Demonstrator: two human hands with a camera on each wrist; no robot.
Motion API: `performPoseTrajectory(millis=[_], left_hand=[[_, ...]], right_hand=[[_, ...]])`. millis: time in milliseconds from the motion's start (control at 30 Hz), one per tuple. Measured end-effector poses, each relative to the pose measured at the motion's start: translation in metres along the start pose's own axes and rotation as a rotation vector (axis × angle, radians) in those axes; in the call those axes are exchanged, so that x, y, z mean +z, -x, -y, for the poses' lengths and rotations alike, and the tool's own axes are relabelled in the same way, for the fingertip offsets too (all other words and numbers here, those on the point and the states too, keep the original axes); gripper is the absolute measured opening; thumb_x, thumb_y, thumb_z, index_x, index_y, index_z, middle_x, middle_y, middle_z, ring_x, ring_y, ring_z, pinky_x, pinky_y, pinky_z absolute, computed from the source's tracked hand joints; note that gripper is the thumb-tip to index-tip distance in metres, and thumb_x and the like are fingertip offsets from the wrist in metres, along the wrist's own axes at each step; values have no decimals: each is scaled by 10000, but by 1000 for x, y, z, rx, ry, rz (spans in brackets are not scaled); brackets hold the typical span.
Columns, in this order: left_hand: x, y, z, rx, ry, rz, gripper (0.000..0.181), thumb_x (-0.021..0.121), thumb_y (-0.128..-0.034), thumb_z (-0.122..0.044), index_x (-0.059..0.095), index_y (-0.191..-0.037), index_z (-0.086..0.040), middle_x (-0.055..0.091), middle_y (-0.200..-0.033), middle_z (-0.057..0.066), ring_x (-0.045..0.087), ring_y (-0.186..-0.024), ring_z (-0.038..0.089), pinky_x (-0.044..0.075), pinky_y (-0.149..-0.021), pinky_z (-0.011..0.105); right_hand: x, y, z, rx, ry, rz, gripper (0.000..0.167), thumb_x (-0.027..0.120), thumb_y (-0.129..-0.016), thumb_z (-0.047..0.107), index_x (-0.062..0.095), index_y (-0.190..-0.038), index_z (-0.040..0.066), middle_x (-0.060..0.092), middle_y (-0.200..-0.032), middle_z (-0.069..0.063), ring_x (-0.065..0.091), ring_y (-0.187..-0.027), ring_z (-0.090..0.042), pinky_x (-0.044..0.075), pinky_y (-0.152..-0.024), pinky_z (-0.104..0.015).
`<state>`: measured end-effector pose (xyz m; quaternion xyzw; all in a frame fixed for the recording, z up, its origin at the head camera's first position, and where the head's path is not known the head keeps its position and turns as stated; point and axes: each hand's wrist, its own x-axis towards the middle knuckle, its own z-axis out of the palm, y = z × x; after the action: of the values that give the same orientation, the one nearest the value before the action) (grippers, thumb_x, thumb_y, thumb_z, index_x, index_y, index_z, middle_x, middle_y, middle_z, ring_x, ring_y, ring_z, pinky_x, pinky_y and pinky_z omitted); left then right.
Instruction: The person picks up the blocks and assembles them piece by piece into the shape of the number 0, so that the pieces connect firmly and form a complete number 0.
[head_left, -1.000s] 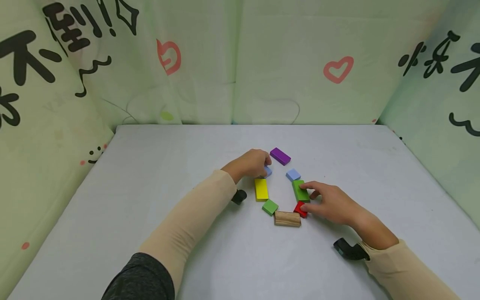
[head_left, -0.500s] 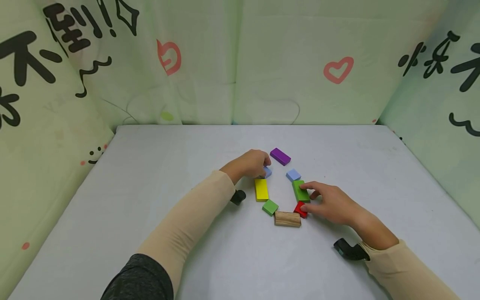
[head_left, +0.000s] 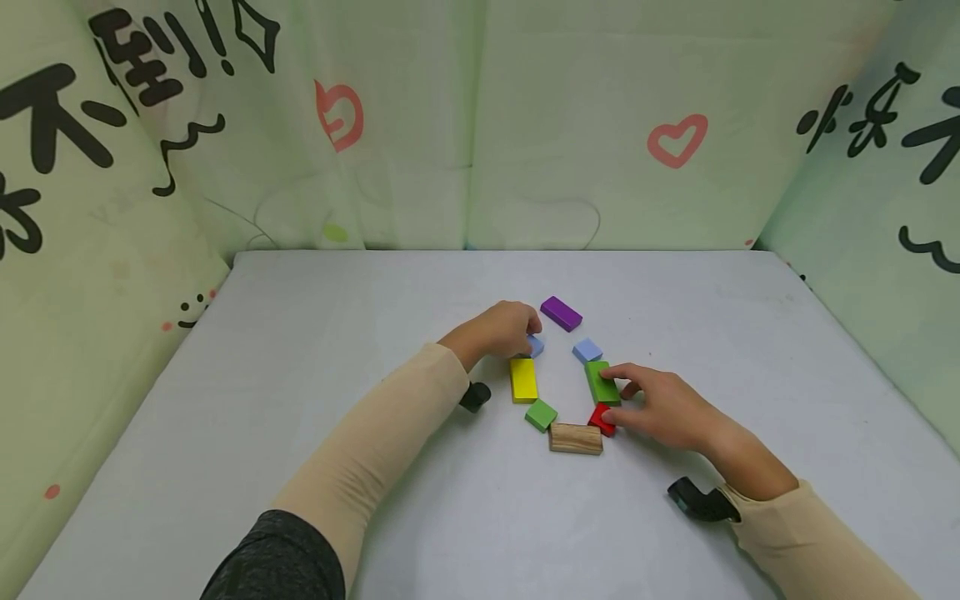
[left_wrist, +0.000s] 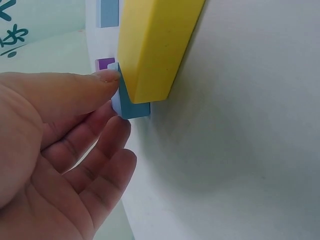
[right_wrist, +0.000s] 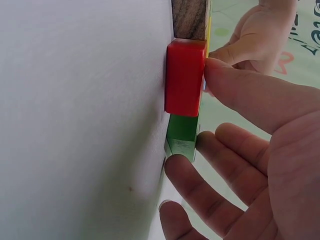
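Note:
My left hand (head_left: 501, 327) pinches a small light blue block (head_left: 536, 345) at the back left of a loose ring of blocks. In the left wrist view its thumb lies on that block, just beside the yellow block (left_wrist: 152, 50). My right hand (head_left: 667, 406) is spread at the ring's right side. Its thumb rests on the red block (right_wrist: 185, 77) and its index finger touches the long green block (head_left: 601, 382). A second light blue block (head_left: 587, 350) stands behind the green one. The purple block (head_left: 561, 313) lies farthest back, apart from the others.
A small green block (head_left: 541, 415) and a wood-grain block (head_left: 575, 438) form the ring's near side. All lie on a white table (head_left: 337, 308). Pale green curtains (head_left: 562, 125) with printed marks stand behind and at both sides. Each wrist wears a black camera (head_left: 701, 500).

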<state>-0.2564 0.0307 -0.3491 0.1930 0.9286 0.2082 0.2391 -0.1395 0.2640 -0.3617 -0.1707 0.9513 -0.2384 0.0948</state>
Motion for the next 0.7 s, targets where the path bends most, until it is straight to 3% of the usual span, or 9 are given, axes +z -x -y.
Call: performPoseTrajectory(millis=[700], left_hand=[[2, -2, 2, 12, -8, 5, 351, 664, -979, -126, 610, -1326, -109, 604, -1258, 35, 551, -1033, 167, 473, -976, 261]], right_hand=[[0, 0, 0, -9, 10, -11, 554, 767, -888, 270, 565, -1352, 43, 663, -1099, -100, 598, -1030, -301, 486, -839, -465]])
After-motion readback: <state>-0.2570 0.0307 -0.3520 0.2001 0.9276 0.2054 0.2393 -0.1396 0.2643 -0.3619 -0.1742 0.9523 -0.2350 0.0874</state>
